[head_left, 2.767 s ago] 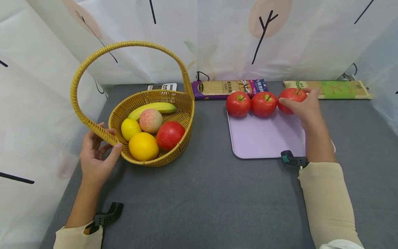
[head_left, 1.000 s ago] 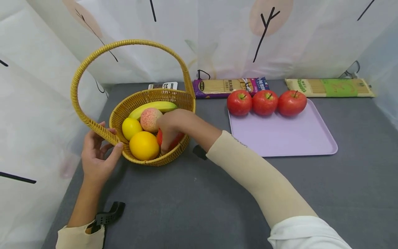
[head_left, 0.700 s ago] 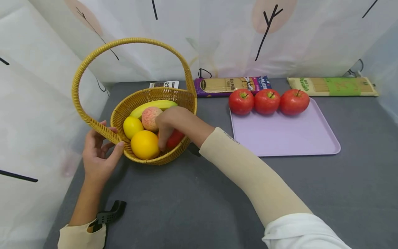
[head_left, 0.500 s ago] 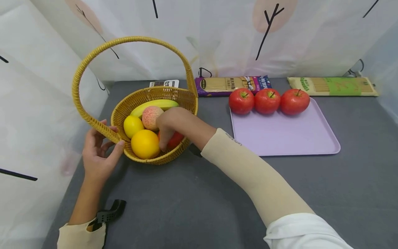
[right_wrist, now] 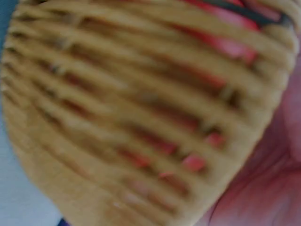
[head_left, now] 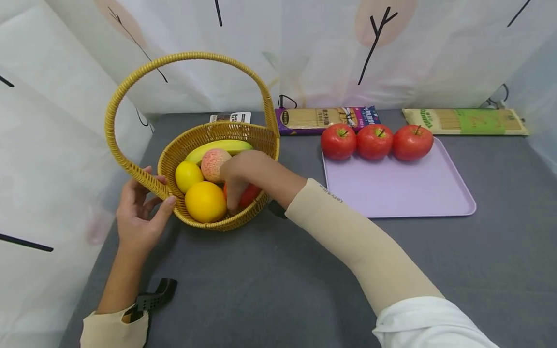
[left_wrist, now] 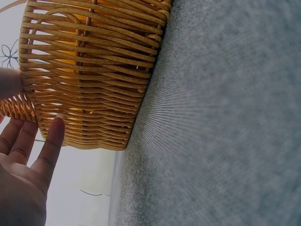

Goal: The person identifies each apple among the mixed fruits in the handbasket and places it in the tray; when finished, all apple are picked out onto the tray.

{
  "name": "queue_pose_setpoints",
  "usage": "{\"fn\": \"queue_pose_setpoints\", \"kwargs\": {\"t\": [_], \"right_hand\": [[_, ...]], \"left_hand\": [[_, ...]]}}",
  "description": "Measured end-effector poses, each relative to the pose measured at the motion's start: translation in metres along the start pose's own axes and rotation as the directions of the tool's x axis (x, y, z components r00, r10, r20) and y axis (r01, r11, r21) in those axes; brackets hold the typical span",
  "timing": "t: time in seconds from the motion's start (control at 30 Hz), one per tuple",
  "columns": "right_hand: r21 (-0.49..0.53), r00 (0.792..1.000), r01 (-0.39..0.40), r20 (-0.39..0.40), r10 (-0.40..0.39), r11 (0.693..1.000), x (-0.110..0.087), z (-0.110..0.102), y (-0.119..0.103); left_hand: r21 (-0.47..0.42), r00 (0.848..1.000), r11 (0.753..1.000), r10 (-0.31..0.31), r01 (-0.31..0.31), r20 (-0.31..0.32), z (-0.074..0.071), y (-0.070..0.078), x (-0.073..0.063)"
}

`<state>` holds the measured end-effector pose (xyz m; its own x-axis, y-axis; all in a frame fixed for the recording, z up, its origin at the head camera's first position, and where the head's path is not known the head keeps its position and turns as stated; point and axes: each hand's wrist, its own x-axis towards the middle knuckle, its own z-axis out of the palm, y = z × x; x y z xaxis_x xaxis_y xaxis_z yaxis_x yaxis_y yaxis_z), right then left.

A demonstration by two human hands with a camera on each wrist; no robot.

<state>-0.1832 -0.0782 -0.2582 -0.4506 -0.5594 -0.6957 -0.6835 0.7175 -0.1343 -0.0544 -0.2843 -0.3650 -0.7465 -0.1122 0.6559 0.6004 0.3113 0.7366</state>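
On the left of the table stands a wicker basket (head_left: 265,140) with a tall arched handle. My left hand (head_left: 139,220) holds it where the handle meets the rim, thumb on the near side, fingers behind. Inside lie a banana (head_left: 219,146), a peach (head_left: 213,165), a lemon (head_left: 188,177), an orange (head_left: 205,202) and a round red fruit (head_left: 250,194). From above, my right hand (head_left: 243,169) reaches into the basket and grips the red fruit, its fingertips partly hidden. Through the weave in the right wrist view, bits of red fruit (right_wrist: 193,162) show.
At the right, three red apples (head_left: 374,142) line the back edge of a lilac tray (head_left: 400,193). Behind them lie a purple pasta packet (head_left: 304,121) and a green-labelled noodle packet (head_left: 465,121). A printed card (head_left: 230,117) sits behind the basket, near the white curtain (head_left: 317,58).
My right hand has let go of the rightmost apple on the tray and moved left into the basket, onto the red fruit. My left hand has kept its hold on the basket.
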Motion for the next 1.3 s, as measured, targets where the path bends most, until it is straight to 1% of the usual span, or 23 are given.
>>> {"fn": "queue_pose_setpoints", "kwargs": {"t": [0.1, 0.2, 0.27, 0.33, 0.4, 0.43, 0.5, 0.6, 0.67, 0.8, 0.9, 0.97, 1.1, 1.27, 1.3], "right_hand": [[0.069, 0.995, 0.098, -0.036, -0.096, 0.993, 0.003, 0.005, 0.011], [0.159, 0.975, 0.216, -0.085, -0.204, 0.963, 0.007, 0.011, 0.024], [0.233, 0.955, 0.291, -0.123, -0.268, 0.928, 0.011, 0.015, 0.034], [0.306, 0.933, 0.357, -0.152, -0.325, 0.882, 0.014, 0.02, 0.042], [0.35, 0.913, 0.407, -0.184, -0.364, 0.844, 0.017, 0.024, 0.048], [0.366, 0.905, 0.425, -0.199, -0.376, 0.828, 0.017, 0.025, 0.05], [0.368, 0.89, 0.454, -0.228, -0.395, 0.811, 0.017, 0.028, 0.051], [0.345, 0.878, 0.473, -0.264, -0.4, 0.811, 0.015, 0.029, 0.051], [0.326, 0.877, 0.471, -0.275, -0.394, 0.82, 0.014, 0.03, 0.051], [0.295, 0.878, 0.464, -0.273, -0.392, 0.835, 0.012, 0.031, 0.051], [0.275, 0.867, 0.484, -0.28, -0.413, 0.831, 0.009, 0.032, 0.051], [0.254, 0.852, 0.504, -0.303, -0.427, 0.826, 0.006, 0.033, 0.051], [0.217, 0.813, 0.541, -0.383, -0.439, 0.812, -0.001, 0.034, 0.05], [0.217, 0.764, 0.582, -0.477, -0.435, 0.784, -0.01, 0.039, 0.05], [0.21, 0.755, 0.585, -0.492, -0.433, 0.783, -0.012, 0.039, 0.05]], "left_hand": [[-0.012, 1.0, 1.0, -0.001, 0.001, 0.001, -0.001, 0.0, 0.001], [-0.012, 1.0, 1.0, -0.005, 0.005, 0.006, -0.001, 0.0, 0.001], [-0.027, 1.0, 1.0, -0.008, 0.008, 0.007, -0.001, 0.0, 0.001], [-0.055, 1.0, 0.998, -0.008, 0.009, 0.008, -0.001, -0.001, 0.001], [-0.093, 1.0, 0.996, -0.008, 0.008, 0.008, -0.001, -0.002, 0.0], [-0.108, 1.0, 0.994, -0.008, 0.009, 0.008, -0.001, -0.002, 0.001], [-0.121, 1.0, 0.993, -0.008, 0.009, 0.011, -0.001, -0.002, 0.001], [-0.133, 1.0, 0.991, -0.013, 0.015, 0.015, -0.001, 0.001, 0.002], [-0.133, 1.0, 0.991, -0.013, 0.015, 0.019, -0.001, 0.002, 0.002], [-0.135, 1.0, 0.991, -0.008, 0.011, 0.025, -0.002, 0.001, 0.002], [-0.142, 1.0, 0.99, -0.008, 0.011, 0.025, -0.002, 0.001, 0.001], [-0.145, 1.0, 0.989, -0.008, 0.012, 0.027, -0.002, 0.001, 0.001], [-0.165, 1.0, 0.986, -0.001, 0.006, 0.03, -0.002, 0.001, 0.001], [-0.196, 0.999, 0.981, 0.006, 0.001, 0.032, -0.001, 0.001, 0.002], [-0.197, 0.999, 0.98, 0.007, 0.0, 0.032, -0.001, 0.0, 0.002]]}}
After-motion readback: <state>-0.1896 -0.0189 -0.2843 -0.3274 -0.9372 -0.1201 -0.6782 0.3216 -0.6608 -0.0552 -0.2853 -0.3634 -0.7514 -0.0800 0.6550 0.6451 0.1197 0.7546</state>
